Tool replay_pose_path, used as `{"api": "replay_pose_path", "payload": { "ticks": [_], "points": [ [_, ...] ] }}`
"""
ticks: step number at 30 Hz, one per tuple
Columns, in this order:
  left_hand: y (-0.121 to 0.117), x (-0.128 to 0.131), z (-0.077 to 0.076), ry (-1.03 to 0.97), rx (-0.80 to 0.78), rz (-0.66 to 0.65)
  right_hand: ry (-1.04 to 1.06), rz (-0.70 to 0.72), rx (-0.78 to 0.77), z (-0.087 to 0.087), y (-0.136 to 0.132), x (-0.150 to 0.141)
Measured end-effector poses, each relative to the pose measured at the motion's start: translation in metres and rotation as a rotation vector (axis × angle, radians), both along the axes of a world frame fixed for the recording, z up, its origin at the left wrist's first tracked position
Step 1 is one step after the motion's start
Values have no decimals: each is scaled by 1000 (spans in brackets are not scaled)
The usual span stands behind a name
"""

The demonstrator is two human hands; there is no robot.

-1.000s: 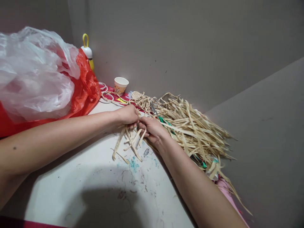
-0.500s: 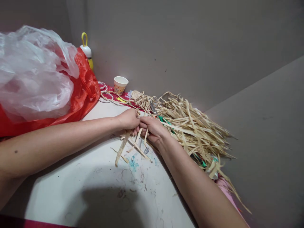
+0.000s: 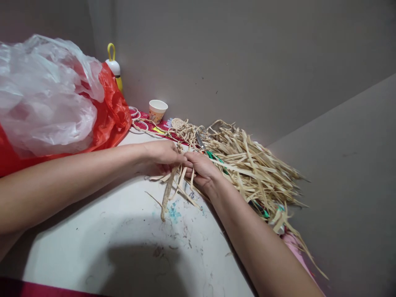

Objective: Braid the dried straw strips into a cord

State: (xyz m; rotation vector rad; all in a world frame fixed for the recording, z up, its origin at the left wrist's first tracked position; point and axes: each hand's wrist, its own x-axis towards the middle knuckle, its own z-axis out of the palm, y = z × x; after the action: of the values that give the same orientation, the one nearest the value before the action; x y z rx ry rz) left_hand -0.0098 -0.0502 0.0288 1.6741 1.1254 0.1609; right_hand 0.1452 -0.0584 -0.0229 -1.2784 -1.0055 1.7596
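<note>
My left hand (image 3: 163, 156) and my right hand (image 3: 199, 167) meet over the far part of the white table (image 3: 123, 243). Both are closed on dried straw strips (image 3: 168, 192), whose loose ends hang below the fingers onto the tabletop. The left thumb and forefinger reach to the right fingertips; the exact grip between them is hidden. Behind the hands lies a braided straw cord (image 3: 188, 131), with a small coiled disc at its left end. Scissors (image 3: 200, 140) with green handles rest partly under straw, just beyond my right hand.
A large heap of dried straw (image 3: 256, 165) lies to the right. White and red plastic bags (image 3: 46, 103) bulk up at the left. Against the wall stand a paper cup (image 3: 157, 111) and a yellow and white bottle (image 3: 114, 68). White rings (image 3: 139, 126) lie near the cup.
My left hand has opened out from a tighter fist, its fingers now stretched toward my right hand. The hanging straw ends have swung a little to the right.
</note>
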Motion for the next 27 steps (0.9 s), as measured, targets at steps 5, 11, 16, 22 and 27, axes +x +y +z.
{"api": "replay_pose_path", "payload": {
  "ticks": [5,11,16,22,27],
  "points": [
    [19,-11,-1,-10,318,287,87,76,-43,4,1,4],
    [17,11,-18,-327,-152,283,95,90,-55,5,2,7],
    [20,19,-25,-332,-309,297,112,139,-84,5,3,10],
    [19,14,-27,-170,-81,294,52,197,-108,7,1,9],
    [17,11,-28,-41,92,224,-76,270,-38,5,-1,9]
  ]
}}
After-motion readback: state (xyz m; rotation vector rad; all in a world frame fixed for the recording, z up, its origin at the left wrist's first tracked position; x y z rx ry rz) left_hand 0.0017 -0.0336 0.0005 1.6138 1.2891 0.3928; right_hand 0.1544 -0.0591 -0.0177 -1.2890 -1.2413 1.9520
